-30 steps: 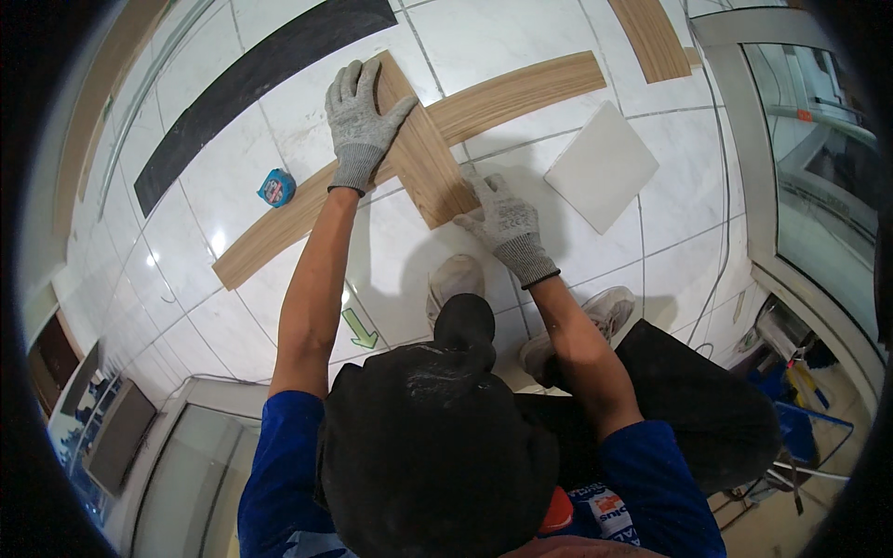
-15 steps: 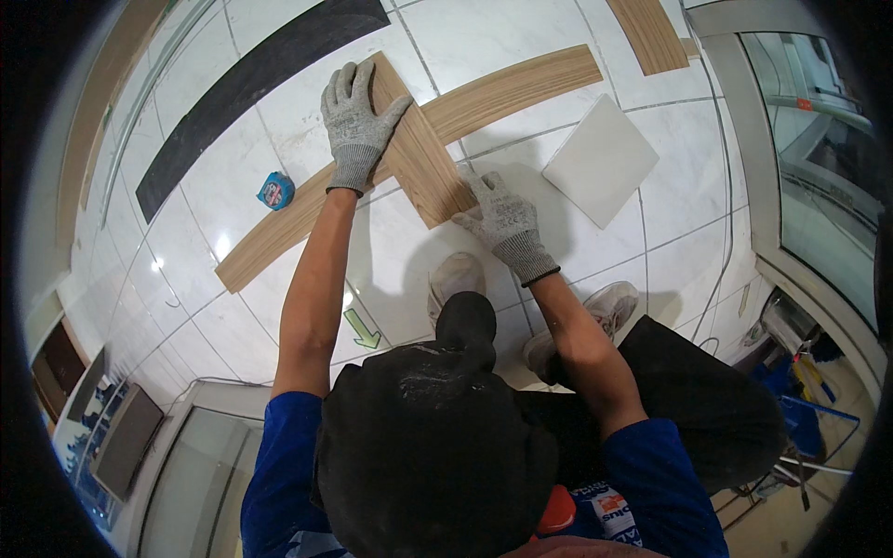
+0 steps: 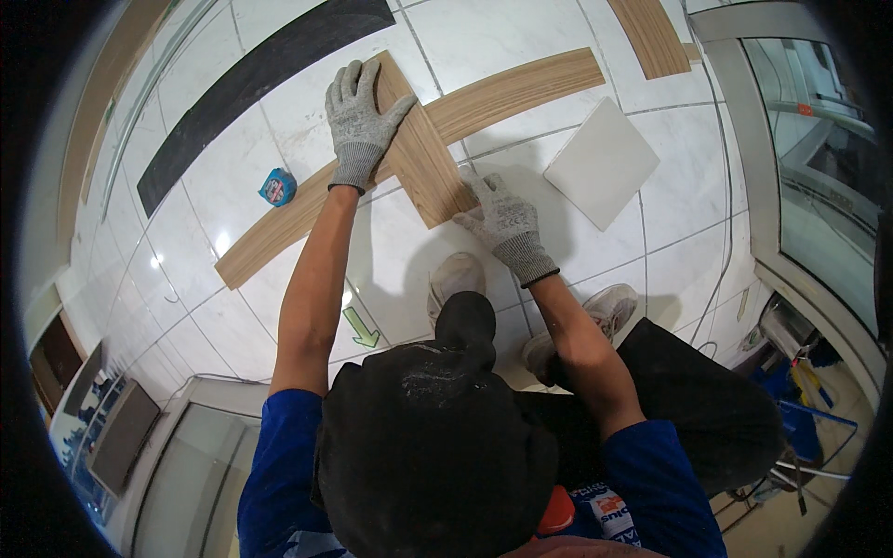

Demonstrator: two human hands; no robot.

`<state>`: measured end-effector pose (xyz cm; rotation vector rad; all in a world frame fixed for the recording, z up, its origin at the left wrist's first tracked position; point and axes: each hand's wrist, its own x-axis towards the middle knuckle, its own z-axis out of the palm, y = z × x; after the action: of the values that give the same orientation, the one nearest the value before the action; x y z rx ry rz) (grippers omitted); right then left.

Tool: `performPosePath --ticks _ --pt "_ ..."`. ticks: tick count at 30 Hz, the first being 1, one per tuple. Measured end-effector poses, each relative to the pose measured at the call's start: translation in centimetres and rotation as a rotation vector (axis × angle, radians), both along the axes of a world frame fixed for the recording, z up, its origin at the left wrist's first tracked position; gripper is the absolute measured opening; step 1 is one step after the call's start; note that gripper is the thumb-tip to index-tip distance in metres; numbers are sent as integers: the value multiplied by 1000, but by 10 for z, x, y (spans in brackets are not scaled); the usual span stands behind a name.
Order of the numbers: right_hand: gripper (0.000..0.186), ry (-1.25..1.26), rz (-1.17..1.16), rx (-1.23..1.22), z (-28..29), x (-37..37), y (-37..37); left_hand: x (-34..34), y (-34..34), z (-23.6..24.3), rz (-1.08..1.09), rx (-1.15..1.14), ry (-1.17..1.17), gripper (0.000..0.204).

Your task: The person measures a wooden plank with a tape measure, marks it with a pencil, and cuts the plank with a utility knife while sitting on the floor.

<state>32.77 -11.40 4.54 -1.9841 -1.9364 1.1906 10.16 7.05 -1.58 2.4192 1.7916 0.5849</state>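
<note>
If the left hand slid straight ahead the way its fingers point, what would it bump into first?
Probably the black strip on the floor. The left hand points up across bare white tile toward it.

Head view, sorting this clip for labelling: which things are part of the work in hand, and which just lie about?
In hand:
short wood-look plank, under both hands
long wood-look plank crossing beneath it
left hand, gloved
right hand, gloved

Lying about:
blue tape measure
white square tile
black plank
green arrow sticker
</note>
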Motion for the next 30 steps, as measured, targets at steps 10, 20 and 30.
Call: performPosePath --ticks 10,20,30 --pt "62 17 -29 47 -8 1 -5 0 -1 0 -17 1 -11 85" --pt "63 13 -26 10 -2 1 -2 0 0 -1 -16 1 9 85" --pt "65 -3 -16 -9 3 1 -1 2 0 -1 -16 -7 49 86"
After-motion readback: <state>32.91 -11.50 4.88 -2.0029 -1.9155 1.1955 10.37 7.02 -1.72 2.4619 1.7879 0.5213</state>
